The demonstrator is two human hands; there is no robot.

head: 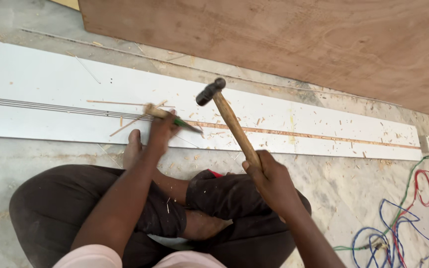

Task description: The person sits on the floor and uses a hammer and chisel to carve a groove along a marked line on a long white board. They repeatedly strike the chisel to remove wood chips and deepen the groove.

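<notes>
1. Chisel (175, 119): gripped in left hand (162, 133), tip set in the groove near the middle of the white board (50, 79), by its near edge.
2. Hammer (229, 119): clamped in right hand (269, 181), head raised above the chisel.
3. Groove right of the chisel: cut open to bare brown wood. Left of it: grey lines only, seemingly uncut.
4. Chips strewn over board and floor (323, 183); wires (398, 233) at far right.
</notes>
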